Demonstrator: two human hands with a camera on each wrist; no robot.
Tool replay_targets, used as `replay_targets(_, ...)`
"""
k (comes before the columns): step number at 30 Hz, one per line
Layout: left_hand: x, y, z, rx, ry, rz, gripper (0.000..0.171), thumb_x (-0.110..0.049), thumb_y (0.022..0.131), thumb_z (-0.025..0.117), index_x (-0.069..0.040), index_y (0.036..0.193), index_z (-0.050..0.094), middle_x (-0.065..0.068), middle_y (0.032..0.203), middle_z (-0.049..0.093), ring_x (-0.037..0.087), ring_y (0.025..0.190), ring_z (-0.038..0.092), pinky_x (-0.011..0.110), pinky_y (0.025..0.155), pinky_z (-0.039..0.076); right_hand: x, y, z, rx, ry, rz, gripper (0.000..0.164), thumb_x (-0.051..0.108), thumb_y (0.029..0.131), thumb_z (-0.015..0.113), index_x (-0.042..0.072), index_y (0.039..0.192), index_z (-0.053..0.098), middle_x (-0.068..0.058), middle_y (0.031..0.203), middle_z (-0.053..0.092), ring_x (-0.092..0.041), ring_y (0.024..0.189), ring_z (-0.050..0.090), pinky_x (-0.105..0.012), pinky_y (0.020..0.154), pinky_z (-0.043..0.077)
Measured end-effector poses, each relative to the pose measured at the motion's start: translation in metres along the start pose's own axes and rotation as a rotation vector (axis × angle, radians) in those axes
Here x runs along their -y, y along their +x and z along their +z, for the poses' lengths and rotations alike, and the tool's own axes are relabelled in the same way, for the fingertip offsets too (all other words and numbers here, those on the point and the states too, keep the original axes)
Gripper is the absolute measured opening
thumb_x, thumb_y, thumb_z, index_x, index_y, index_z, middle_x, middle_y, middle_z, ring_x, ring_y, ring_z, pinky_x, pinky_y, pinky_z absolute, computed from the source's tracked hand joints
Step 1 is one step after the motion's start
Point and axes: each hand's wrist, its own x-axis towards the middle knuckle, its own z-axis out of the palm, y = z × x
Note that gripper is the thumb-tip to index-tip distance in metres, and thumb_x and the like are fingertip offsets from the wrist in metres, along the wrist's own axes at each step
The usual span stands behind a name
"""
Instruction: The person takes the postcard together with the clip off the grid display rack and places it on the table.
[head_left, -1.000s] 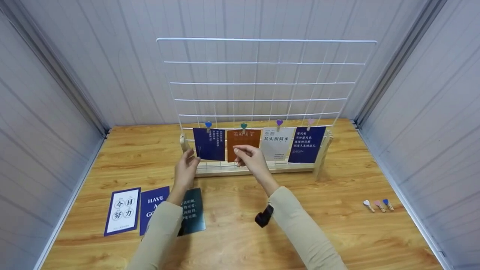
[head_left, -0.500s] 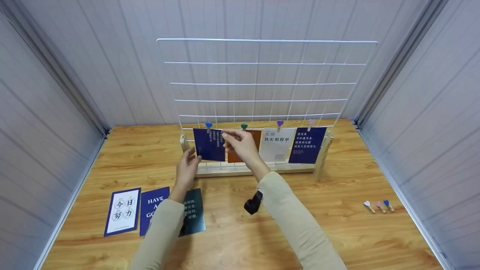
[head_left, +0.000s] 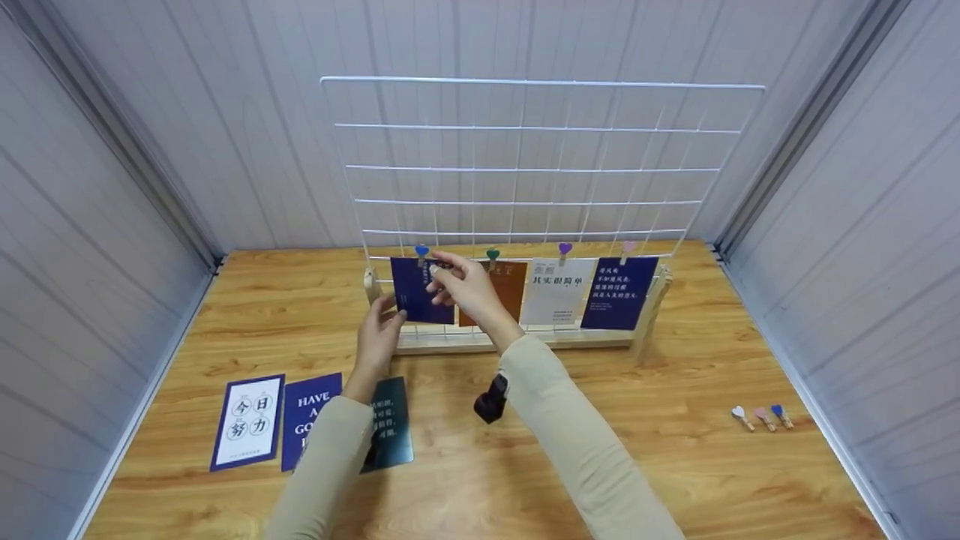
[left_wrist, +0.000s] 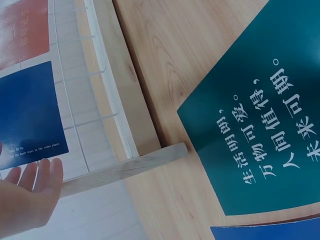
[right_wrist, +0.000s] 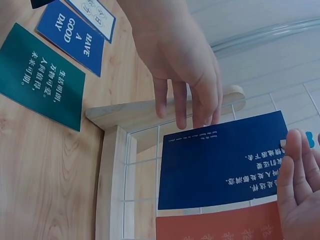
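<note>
A dark blue card point(head_left: 416, 301) hangs at the left end of the wire grid's lower row, under a blue heart clip point(head_left: 421, 251). Fingers of my left hand point(head_left: 375, 339), nearly straight, lie at the card's lower left edge; the left wrist view shows the fingertips by its corner. My right hand point(head_left: 471, 292) is over the card's right part, its extended fingertips point(right_wrist: 294, 145) close to the clip in the right wrist view. It partly hides the card's print. Beside this hang an orange card point(head_left: 510, 289), a white card point(head_left: 555, 296) and another blue card point(head_left: 619, 292).
The white wire grid point(head_left: 532, 202) stands in a wooden base point(head_left: 517, 342). On the table point(head_left: 675, 480) lie a white card with a blue border point(head_left: 247, 420), a blue lettered card point(head_left: 311, 390) and a green card point(head_left: 394, 435). Three heart clips point(head_left: 763, 418) lie at the right.
My right hand has moved left from in front of the orange card to the left blue card, up near its clip. The left hand stays at that card's edge.
</note>
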Motion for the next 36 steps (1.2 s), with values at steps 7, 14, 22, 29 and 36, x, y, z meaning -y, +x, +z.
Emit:
replay_targets(7,-0.006,-0.005,-0.001,0.007,-0.009,0.031,0.037,-0.005,0.088,0.050,0.005,0.123,0.042,0.023,0.121,0.044,0.032,0.107,0.045,0.038,0.089,0.037,0.000,0.005,0.013,0.018,-0.067,-0.009,0.048,0.017,0.092,0.047,0.013,0.137,0.030,-0.008,0.077,0.063,-0.016,0.056,0.059,-0.041,0.066,0.048)
replay_targets(14,-0.003,-0.003,0.000,0.003,-0.016,0.023,0.035,-0.005,0.088,0.050,0.005,0.121,0.044,0.022,0.119,0.046,0.032,0.106,0.045,0.038,0.089,0.037,0.004,0.007,0.021,0.012,-0.094,0.014,0.051,0.021,0.094,0.043,0.019,0.140,0.022,-0.007,0.077,0.063,-0.017,0.056,0.058,-0.036,0.063,0.049)
replay_targets(22,-0.002,-0.001,-0.002,-0.030,-0.014,0.017,0.032,-0.002,0.086,0.050,0.005,0.118,0.047,0.021,0.114,0.048,0.032,0.102,0.047,0.037,0.086,0.039,0.006,0.009,0.020,0.016,-0.131,-0.007,0.044,0.019,0.095,0.041,0.021,0.137,0.030,-0.007,0.076,0.062,-0.018,0.057,0.059,-0.041,0.065,0.049)
replay_targets(29,-0.003,-0.001,-0.002,-0.034,0.011,0.009,0.033,-0.004,0.087,0.050,0.004,0.118,0.047,0.021,0.111,0.050,0.031,0.101,0.048,0.037,0.085,0.040,0.005,0.012,0.015,-0.006,-0.097,-0.040,0.035,0.014,0.092,0.046,0.014,0.127,0.046,-0.012,0.073,0.061,-0.019,0.056,0.058,-0.030,0.056,0.048)
replay_targets(36,-0.002,0.000,0.000,-0.037,0.033,0.009,0.032,-0.005,0.087,0.051,0.006,0.117,0.049,0.021,0.109,0.051,0.031,0.098,0.048,0.037,0.083,0.041,0.010,0.019,0.012,-0.087,-0.110,-0.050,0.026,0.008,0.088,0.054,0.007,0.114,0.058,-0.012,0.066,0.060,-0.014,0.051,0.055,-0.038,0.061,0.050)
